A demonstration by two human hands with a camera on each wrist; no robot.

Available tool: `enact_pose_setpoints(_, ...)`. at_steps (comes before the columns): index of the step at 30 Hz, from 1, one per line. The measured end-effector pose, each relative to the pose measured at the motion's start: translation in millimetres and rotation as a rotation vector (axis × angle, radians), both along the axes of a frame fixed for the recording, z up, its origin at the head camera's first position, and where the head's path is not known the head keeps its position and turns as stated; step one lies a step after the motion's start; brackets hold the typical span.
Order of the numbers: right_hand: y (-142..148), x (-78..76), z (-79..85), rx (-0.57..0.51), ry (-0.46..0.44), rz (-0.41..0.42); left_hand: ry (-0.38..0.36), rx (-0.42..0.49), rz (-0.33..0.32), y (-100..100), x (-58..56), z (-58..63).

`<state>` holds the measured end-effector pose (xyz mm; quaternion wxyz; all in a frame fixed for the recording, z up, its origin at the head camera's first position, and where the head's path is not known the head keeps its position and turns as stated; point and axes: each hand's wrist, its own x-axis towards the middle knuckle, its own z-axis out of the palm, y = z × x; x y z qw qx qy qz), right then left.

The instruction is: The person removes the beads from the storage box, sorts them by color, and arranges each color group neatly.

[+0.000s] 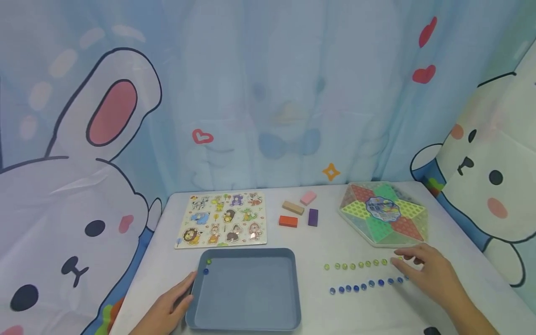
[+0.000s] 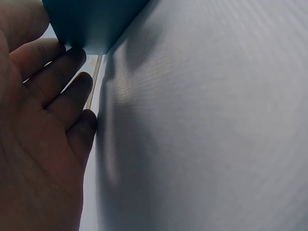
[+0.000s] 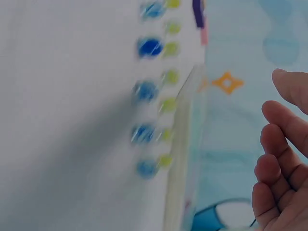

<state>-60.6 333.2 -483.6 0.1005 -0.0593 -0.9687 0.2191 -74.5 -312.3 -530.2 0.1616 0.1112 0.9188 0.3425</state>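
Note:
At the left side of a blue-grey tray (image 1: 247, 295), my left hand (image 1: 168, 304) rests its fingers against the outer wall. In the left wrist view its fingers (image 2: 57, 72) reach up to the tray's side (image 2: 91, 24). One green marble (image 1: 209, 261) and one blue marble (image 1: 205, 271) lie in the tray's far left corner. My right hand (image 1: 431, 274) hovers over the right end of two marble rows, yellow-green marbles (image 1: 361, 264) behind and blue marbles (image 1: 371, 283) in front. Between its thumb and fingertips (image 3: 276, 113) nothing shows in the right wrist view.
Behind the tray lies an animal puzzle board (image 1: 224, 218). Several wooden blocks, among them a red block (image 1: 288, 221) and a purple block (image 1: 313, 217), lie right of it. A hexagonal game board (image 1: 383, 214) stands behind the marble rows. A patterned curtain (image 1: 268, 93) hangs at the back.

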Motion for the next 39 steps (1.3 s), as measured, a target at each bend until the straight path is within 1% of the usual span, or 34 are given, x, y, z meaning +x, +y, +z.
enact_pose_setpoints(4,-39.5,-13.1,14.6,-0.027,0.017,0.120,0.038,-0.012,-0.019,-1.4,0.1,-1.4)
enact_pose_setpoints(6,-60.9,-20.3,18.6,-0.047,0.017,0.179,0.038,-0.014,-0.014,-1.7,0.2,-2.0)
enact_pose_setpoints(10,-103.6,-35.4,18.2,-0.088,0.030,0.270,0.050,-0.014,-0.020,-1.4,-0.7,-2.9)
enact_pose_setpoints(16,-174.0,-54.6,19.5,-0.125,0.010,0.391,0.116,-0.012,-0.042,-1.5,-0.9,-3.3)
enact_pose_setpoints(19,-207.5,-62.4,22.1,-0.139,0.004,0.457,0.108,-0.008,-0.032,-1.8,0.0,-3.7)
enact_pose_setpoints(22,-235.8,-68.9,22.6,-0.149,0.017,0.528,0.091,-0.003,-0.029,-1.2,0.6,-3.3)
enact_pose_setpoints(26,-267.3,-78.7,19.2,-0.155,0.027,0.627,0.086,0.002,-0.034,-0.4,0.7,-2.3)
enact_pose_setpoints(32,-311.4,-92.2,11.8,-0.127,-0.040,0.731,0.076,-0.012,-0.023,-1.6,0.0,-2.4)
enact_pose_setpoints(36,-338.0,-96.5,4.9,-0.103,-0.042,0.810,0.075,-0.003,-0.027,-1.6,0.0,-3.1)
enact_pose_setpoints(39,-355.9,-97.6,-3.5,-0.100,-0.052,0.866,0.081,0.003,-0.039,-0.8,-0.4,-4.0)
